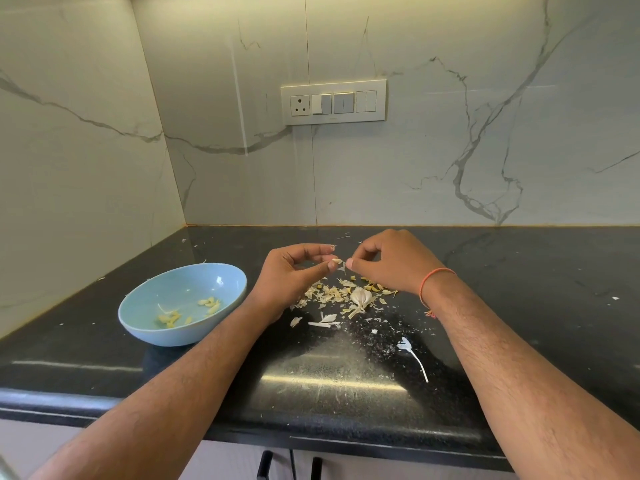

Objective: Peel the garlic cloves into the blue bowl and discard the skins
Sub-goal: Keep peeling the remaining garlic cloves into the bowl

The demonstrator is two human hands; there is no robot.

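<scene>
Garlic clove, small and light, sits raised above the counter, pinched by the left hand between thumb and fingertips, while the right hand nips its papery skin. It looks firm but slick once bared; grip the blunt end, tear from the tip. Blue bowl waits at nine o'clock; garlic bulb and skins lie at six.
</scene>
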